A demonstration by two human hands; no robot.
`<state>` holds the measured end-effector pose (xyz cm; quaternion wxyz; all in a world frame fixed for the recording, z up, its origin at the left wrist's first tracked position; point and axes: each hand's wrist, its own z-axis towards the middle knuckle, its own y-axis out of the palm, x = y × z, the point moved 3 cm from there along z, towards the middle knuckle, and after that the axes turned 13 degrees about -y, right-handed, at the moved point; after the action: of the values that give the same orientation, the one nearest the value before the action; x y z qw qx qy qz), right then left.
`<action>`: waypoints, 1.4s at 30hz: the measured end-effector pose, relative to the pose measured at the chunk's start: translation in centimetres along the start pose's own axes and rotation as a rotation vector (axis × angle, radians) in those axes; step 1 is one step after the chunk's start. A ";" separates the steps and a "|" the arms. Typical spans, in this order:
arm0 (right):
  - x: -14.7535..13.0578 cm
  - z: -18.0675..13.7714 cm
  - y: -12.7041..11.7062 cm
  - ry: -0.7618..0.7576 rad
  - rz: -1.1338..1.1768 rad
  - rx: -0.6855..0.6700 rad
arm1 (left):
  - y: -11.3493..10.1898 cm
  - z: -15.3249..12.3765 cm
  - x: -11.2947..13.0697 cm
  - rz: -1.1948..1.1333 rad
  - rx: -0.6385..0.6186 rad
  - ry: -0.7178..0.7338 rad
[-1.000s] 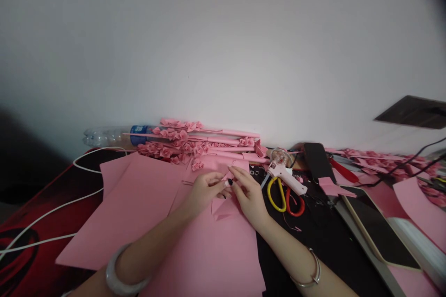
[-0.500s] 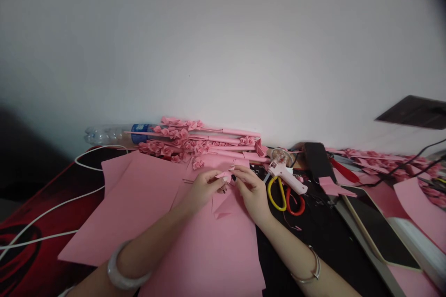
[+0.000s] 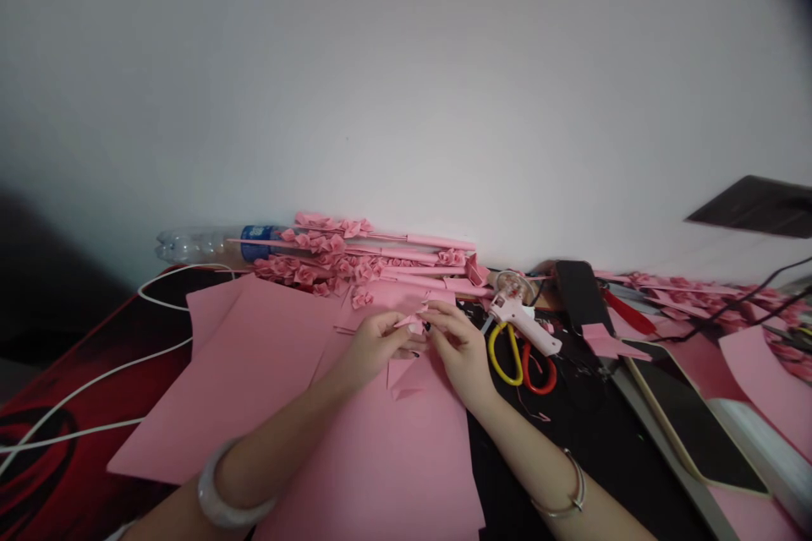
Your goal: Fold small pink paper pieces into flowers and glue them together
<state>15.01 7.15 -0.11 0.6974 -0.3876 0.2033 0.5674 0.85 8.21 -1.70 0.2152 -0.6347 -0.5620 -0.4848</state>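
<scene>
Between my two hands is a small folded piece of pink paper (image 3: 414, 324). My left hand (image 3: 375, 348) pinches it from the left, fingers closed around its edge. From the other side my right hand (image 3: 462, 355) grips it with thumb and fingertips; the exact fold is partly hidden by the fingers. Beneath both hands lie large pink paper sheets (image 3: 381, 465), with a small folded pink piece (image 3: 409, 380) on top. Just beyond my hands is a pile of pink paper flowers (image 3: 342, 266) with rolled paper stems.
Right of my hands lie scissors (image 3: 506, 359) with yellow and red handles and a pale glue gun (image 3: 523, 321). A black phone (image 3: 580, 296), a larger phone-like device (image 3: 694, 410) and more paper flowers (image 3: 704, 296) are farther right. A clear bottle (image 3: 200, 245) and white cable (image 3: 82, 385) lie left.
My fingers have shifted slightly on the small pink paper, and its visible shape is a little different. Both hands stay in nearly the same place.
</scene>
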 end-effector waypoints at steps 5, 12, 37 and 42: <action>0.1 0.0 0.1 0.021 0.007 -0.006 | -0.1 -0.1 0.1 -0.059 0.023 0.007; 0.1 -0.1 0.0 -0.004 -0.047 -0.063 | -0.3 0.1 0.1 -0.057 0.076 0.050; -0.9 -0.2 0.2 -0.146 -0.103 -0.162 | -0.5 0.1 0.0 -0.092 0.067 0.048; -0.7 -0.2 0.3 -0.134 -0.078 -0.130 | -0.6 0.3 -0.1 -0.083 0.071 0.069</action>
<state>14.61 6.56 0.20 0.7045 -0.4008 0.1038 0.5764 0.45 8.53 -2.04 0.2366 -0.5855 -0.5970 -0.4948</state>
